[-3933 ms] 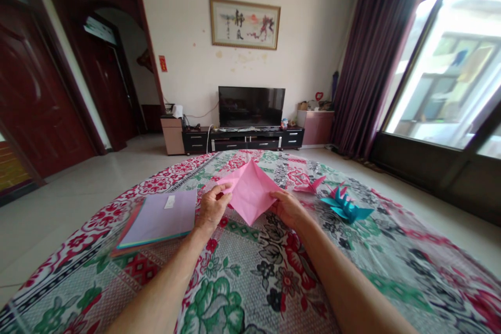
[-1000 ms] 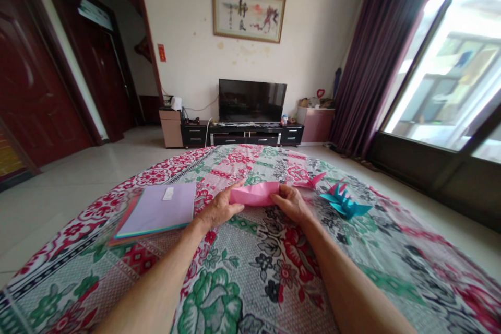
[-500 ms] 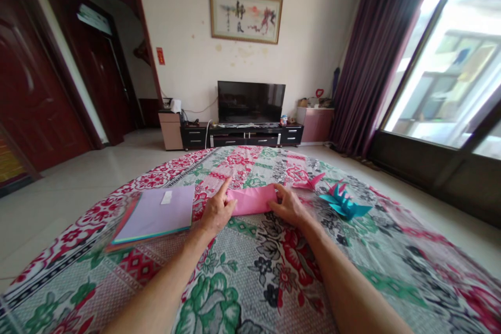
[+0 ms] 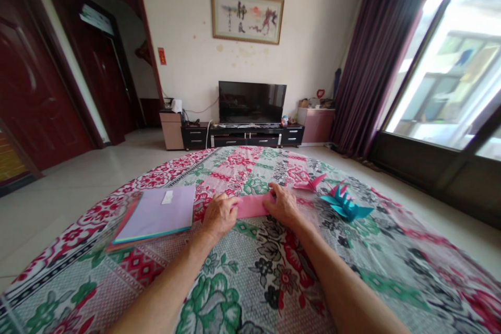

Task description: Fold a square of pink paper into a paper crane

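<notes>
A narrow folded strip of pink paper [image 4: 251,206] lies across the middle of the patterned cloth. My left hand [image 4: 221,213] grips its left end, fingers curled and pressed together. At the opposite end my right hand [image 4: 284,204] pinches the paper between thumb and fingers. The parts of the strip under both hands are hidden. Left of my left hand rests a stack of coloured paper sheets [image 4: 162,214], lilac on top, with a small white slip [image 4: 167,197] on it. To the right of my right hand sit a pink folded paper crane [image 4: 312,183] and blue folded paper cranes [image 4: 347,205].
A flowered tablecloth [image 4: 211,292] covers the round table. Beyond it, a television [image 4: 251,103] stands on a black low cabinet [image 4: 230,138] against the wall. A purple curtain [image 4: 362,62] hangs by the window at right; a dark red door [image 4: 35,73] is at left.
The pink paper has become narrower, its far edge now lower. My left hand's raised index finger has curled down onto the paper, and my right hand's fingers have shifted on their end.
</notes>
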Tool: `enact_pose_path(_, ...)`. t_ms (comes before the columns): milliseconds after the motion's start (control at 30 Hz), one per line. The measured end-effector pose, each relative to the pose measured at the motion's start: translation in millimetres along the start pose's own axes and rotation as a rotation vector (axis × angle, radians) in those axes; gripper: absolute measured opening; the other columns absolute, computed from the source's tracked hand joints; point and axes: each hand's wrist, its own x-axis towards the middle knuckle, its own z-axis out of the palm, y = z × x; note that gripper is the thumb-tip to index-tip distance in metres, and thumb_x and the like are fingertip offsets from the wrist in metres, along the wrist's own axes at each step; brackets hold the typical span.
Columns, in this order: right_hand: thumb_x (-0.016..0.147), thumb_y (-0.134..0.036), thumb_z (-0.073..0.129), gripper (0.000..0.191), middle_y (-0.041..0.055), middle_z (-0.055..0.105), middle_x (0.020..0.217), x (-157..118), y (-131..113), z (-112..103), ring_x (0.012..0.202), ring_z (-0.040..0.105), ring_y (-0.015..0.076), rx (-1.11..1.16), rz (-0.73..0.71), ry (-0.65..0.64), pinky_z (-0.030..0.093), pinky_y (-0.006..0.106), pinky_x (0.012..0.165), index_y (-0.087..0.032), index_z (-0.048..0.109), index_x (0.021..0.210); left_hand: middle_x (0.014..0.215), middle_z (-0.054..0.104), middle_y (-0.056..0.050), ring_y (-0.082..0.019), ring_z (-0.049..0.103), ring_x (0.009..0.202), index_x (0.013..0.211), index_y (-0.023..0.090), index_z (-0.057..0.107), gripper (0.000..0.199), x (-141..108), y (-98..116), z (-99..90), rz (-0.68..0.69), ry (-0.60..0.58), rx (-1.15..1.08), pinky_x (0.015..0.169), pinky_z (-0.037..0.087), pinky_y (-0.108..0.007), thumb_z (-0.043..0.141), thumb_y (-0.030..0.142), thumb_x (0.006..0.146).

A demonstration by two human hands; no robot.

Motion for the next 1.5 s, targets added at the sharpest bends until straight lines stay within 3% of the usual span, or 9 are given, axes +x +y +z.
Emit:
enact_pose_path(233, 0.058, -0.008, 0.05, 0.063, 0.0094, 0.056, 0.103, 5.9, -1.8, 5.6, 0.084, 0.056, 0.0175, 0.222, -0.061, 0.052, 0.046, 0.029, 0.074, -0.015, 0.047, 0.12, 0.089, 0.065, -0.006, -0.018, 0.057, 0.087, 0.098, 0.018, 0.066, 0.03, -0.4, -3.6, 3.1, -0.082, 0.024, -0.138, 0.084, 0.043, -0.03, 0.049, 0.012, 0.074)
enact_pose_path(433, 0.055, -0.008, 0.055, 0.067, 0.0108, 0.054, 0.117, 10.9, 2.8, 3.8, 0.076, 0.061, 0.0155, 0.315, 0.119, -0.004, 0.048, 0.024, 0.062, -0.019, 0.049, 0.121, 0.105, 0.063, -0.006, -0.018, 0.055, 0.098, 0.114, 0.019, 0.057, 0.046, 0.7, -6.2, 4.7, -0.094, 0.059, -0.167, 0.092, 0.042, -0.031, 0.048, 0.007, 0.07)
enact_pose_path(567, 0.053, -0.009, 0.057, 0.064, 0.0076, 0.063, 0.104, 13.3, 3.2, -3.3, 0.066, 0.06, 0.0138, 0.297, 0.194, -0.113, 0.045, 0.021, 0.052, -0.019, 0.054, 0.116, 0.115, 0.058, -0.011, -0.023, 0.05, 0.11, 0.126, 0.014, 0.046, 0.06, 2.1, -9.2, 9.2, -0.108, 0.108, -0.044, 0.097, 0.038, -0.036, 0.052, 0.011, 0.066)
enact_pose_path(700, 0.051, -0.006, 0.058, 0.055, 0.006, 0.068, 0.087, 13.5, -1.8, -11.3, 0.061, 0.059, 0.0136, 0.306, 0.259, -0.214, 0.041, 0.02, 0.048, -0.014, 0.06, 0.105, 0.113, 0.06, -0.014, -0.026, 0.05, 0.11, 0.125, 0.011, 0.048, 0.058, 1.8, -10.3, 11.7, -0.125, 0.054, 0.039, 0.098, 0.036, -0.038, 0.05, 0.015, 0.067)
enact_pose_path(833, 0.051, -0.004, 0.055, 0.046, 0.0023, 0.066, 0.066, 11.9, -7.5, -18.0, 0.054, 0.056, 0.0119, 0.333, 0.226, -0.345, 0.039, 0.019, 0.046, -0.012, 0.064, 0.096, 0.115, 0.059, -0.013, -0.026, 0.05, 0.11, 0.124, 0.011, 0.049, 0.059, 2.0, -9.6, 9.3, -0.106, 0.004, 0.002, 0.098, 0.036, -0.038, 0.049, 0.013, 0.065)
enact_pose_path(1067, 0.052, -0.003, 0.049, 0.042, -0.0008, 0.063, 0.058, 7.6, -16.8, -28.8, 0.049, 0.052, 0.0103, 0.218, 0.094, -0.446, 0.036, 0.018, 0.042, -0.014, 0.067, 0.088, 0.109, 0.058, -0.011, -0.021, 0.053, 0.105, 0.121, 0.013, 0.052, 0.061, 1.2, -2.7, 2.3, -0.061, -0.007, -0.214, 0.094, 0.041, -0.032, 0.045, 0.004, 0.061)
enact_pose_path(1267, 0.056, -0.006, 0.049, 0.043, 0.0019, 0.067, 0.073, 8.0, -12.6, -30.3, 0.058, 0.055, 0.0111, 0.169, 0.009, -0.424, 0.039, 0.02, 0.051, -0.016, 0.066, 0.095, 0.105, 0.055, -0.008, -0.017, 0.05, 0.103, 0.119, 0.017, 0.054, 0.064, 2.4, 0.0, 2.9, 0.036, 0.098, -0.406, 0.096, 0.039, -0.031, 0.04, -0.002, 0.06)
enact_pose_path(1400, 0.061, -0.017, 0.055, 0.045, 0.005, 0.067, 0.09, 7.7, -18.2, -33.0, 0.071, 0.058, 0.0148, 0.21, 0.0, -0.496, 0.042, 0.023, 0.058, -0.016, 0.062, 0.105, 0.104, 0.055, -0.006, -0.016, 0.054, 0.093, 0.119, 0.019, 0.054, 0.063, 6.1, 1.4, 0.8, -0.076, 0.142, -0.642, 0.085, 0.045, -0.028, 0.043, 0.0, 0.06)
enact_pose_path(1500, 0.067, -0.031, 0.058, 0.033, 0.0037, 0.065, 0.088, 7.1, -25.5, -36.8, 0.073, 0.056, 0.0154, 0.197, -0.09, -0.49, 0.04, 0.023, 0.06, -0.018, 0.066, 0.096, 0.108, 0.056, -0.005, -0.011, 0.055, 0.077, 0.12, 0.021, 0.054, 0.061, 8.1, 5.3, -4.6, -0.215, 0.125, -0.885, 0.066, 0.047, -0.021, 0.047, 0.005, 0.062)
